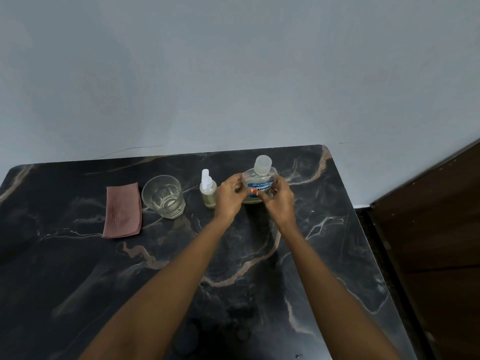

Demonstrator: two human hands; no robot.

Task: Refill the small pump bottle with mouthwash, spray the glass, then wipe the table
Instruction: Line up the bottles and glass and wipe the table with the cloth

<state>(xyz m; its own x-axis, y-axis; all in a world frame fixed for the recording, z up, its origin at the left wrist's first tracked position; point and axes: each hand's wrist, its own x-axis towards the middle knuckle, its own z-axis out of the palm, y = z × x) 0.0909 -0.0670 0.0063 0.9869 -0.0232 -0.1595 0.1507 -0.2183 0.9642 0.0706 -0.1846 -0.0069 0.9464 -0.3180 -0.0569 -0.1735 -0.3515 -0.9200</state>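
A clear mouthwash bottle [260,175] with a blue label and a frosted cap stands upright near the back of the dark marble table [324,242]. My left hand [230,196] and my right hand [279,201] hold it from either side, fingers curled against its front. Just to the left of it stands the small pump bottle [207,189], with its white pump head on and pale liquid in its lower part. An empty faceted glass [163,196] sits further left. A folded pink cloth [122,210] lies flat beside the glass.
A grey wall runs right behind the table's back edge. A dark wooden door or panel [436,229] stands past the table's right edge. Bare marble stretches from the objects to the near edge.
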